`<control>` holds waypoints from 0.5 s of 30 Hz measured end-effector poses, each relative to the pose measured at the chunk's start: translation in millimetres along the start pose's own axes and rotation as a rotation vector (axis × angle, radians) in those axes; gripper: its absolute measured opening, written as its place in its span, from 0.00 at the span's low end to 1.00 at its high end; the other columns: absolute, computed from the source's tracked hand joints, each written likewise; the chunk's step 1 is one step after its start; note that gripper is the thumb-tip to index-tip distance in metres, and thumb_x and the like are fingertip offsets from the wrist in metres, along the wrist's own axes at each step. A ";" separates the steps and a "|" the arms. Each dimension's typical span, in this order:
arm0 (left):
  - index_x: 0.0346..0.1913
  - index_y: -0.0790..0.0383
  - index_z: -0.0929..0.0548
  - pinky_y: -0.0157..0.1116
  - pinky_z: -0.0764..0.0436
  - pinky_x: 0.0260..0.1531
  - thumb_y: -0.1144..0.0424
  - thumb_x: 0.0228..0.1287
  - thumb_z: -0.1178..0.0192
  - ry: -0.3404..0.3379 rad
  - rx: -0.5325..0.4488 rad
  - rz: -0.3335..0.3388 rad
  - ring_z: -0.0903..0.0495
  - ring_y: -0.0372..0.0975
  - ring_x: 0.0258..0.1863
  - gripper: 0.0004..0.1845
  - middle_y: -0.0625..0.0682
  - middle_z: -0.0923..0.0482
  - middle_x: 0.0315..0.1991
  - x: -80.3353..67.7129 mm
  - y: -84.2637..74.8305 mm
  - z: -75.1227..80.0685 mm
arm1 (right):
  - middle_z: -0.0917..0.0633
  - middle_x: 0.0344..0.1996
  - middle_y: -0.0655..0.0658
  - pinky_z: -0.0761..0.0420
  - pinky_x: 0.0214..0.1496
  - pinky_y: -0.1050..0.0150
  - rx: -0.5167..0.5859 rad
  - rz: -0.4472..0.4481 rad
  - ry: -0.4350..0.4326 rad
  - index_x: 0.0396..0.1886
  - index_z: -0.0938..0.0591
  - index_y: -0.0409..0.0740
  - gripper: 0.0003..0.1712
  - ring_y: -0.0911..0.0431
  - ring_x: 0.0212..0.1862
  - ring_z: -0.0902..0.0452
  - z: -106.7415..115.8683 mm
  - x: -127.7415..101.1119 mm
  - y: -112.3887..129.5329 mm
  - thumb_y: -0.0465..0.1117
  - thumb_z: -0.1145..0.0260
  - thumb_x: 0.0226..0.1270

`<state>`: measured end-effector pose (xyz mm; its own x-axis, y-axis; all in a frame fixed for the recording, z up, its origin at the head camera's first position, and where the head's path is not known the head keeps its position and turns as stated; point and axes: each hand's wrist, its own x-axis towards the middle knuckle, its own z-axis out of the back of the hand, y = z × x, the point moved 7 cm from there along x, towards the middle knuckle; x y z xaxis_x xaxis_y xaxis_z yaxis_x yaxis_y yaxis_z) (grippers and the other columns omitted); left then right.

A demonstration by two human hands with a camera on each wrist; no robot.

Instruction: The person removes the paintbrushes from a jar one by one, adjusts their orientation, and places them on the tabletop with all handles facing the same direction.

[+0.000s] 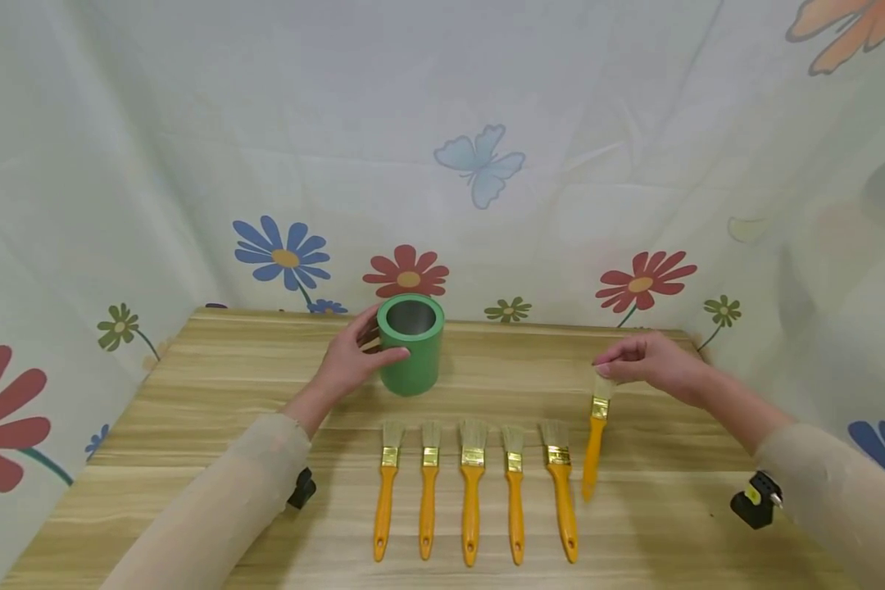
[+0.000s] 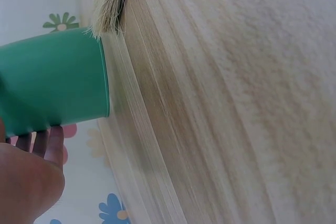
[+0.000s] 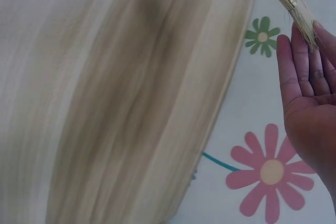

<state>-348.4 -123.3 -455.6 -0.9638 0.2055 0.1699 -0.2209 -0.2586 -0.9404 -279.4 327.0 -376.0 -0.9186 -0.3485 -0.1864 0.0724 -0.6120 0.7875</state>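
My left hand (image 1: 350,356) grips a green cylindrical holder (image 1: 410,373) with a dark, open top, thumb across its front and fingers on its far left side. In the left wrist view, the fingers (image 2: 54,145) curve along the green wall. Over on the right, my right hand (image 1: 652,360) pinches a paintbrush (image 1: 595,442) by its pale bristles, its orange handle hanging downward. In the right wrist view, the bristle ends (image 3: 307,27) lie between thumb and fingertips. Several more paintbrushes lie in a row, including a wide one (image 1: 472,500) in the middle, bristles pointing away from me.
The wood-grain table (image 1: 265,369) meets a white cloth backdrop (image 1: 383,164) printed with flowers and a butterfly. Black wrist mounts sit under the left sleeve (image 1: 221,500) and the right sleeve (image 1: 833,483).
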 end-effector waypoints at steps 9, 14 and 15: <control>0.84 0.42 0.36 0.58 0.29 0.75 0.50 0.63 0.20 0.008 0.001 -0.016 0.31 0.56 0.77 0.50 0.55 0.32 0.80 -2.9 -4.3 -0.8 | 0.10 0.49 0.39 0.12 0.59 0.56 0.031 -0.020 0.066 0.57 0.14 0.31 0.19 0.50 0.50 0.15 -9.5 -5.8 -29.1 0.42 0.30 0.79; 0.84 0.42 0.35 0.59 0.29 0.75 0.51 0.64 0.21 0.010 0.001 -0.020 0.31 0.57 0.77 0.49 0.55 0.31 0.79 -3.9 -6.7 -1.5 | 0.11 0.49 0.40 0.14 0.62 0.48 0.010 -0.042 0.089 0.58 0.15 0.31 0.20 0.48 0.52 0.16 -14.0 -7.1 -41.3 0.43 0.30 0.79; 0.84 0.42 0.35 0.59 0.29 0.75 0.51 0.64 0.21 0.011 0.000 -0.021 0.31 0.57 0.77 0.49 0.55 0.31 0.79 -3.9 -7.1 -1.8 | 0.11 0.49 0.41 0.14 0.63 0.47 0.003 -0.051 0.090 0.58 0.15 0.32 0.20 0.48 0.52 0.16 -14.8 -6.7 -44.1 0.44 0.30 0.78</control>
<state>-342.8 -120.5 -450.1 -0.9574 0.2208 0.1861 -0.2406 -0.2538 -0.9369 -270.6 345.9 -418.1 -0.8826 -0.3794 -0.2776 0.0256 -0.6284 0.7775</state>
